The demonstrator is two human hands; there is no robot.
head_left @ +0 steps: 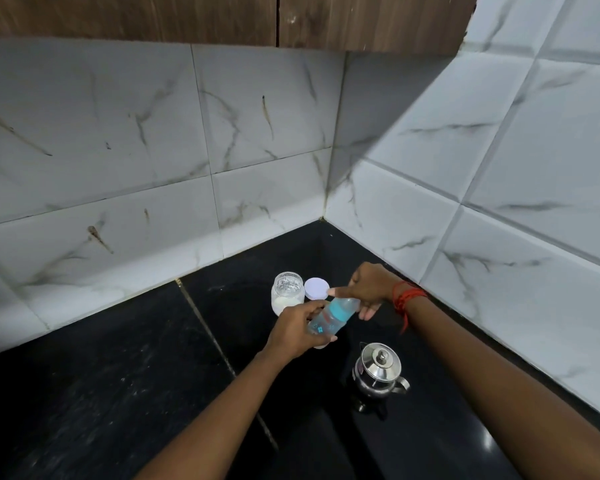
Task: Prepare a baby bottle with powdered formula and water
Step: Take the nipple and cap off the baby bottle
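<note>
A clear baby bottle (pixel 329 318) with a teal collar is tilted over the black counter, its top pointing up and right. My left hand (pixel 297 327) grips its lower body. My right hand (pixel 368 289) holds the clear cap end of the bottle, fingers wrapped around it. Just behind them stands an open glass jar (pixel 287 294) with white powder in its bottom. The jar's white lid (pixel 316 288) lies flat on the counter beside it, to the right.
A small steel kettle (pixel 379 374) with its lid on stands on the black counter (pixel 136 393) at the near right. Marble-patterned tiled walls (pixel 153 168) meet in a corner behind the jar. Wooden cabinets (pixel 187 15) hang overhead.
</note>
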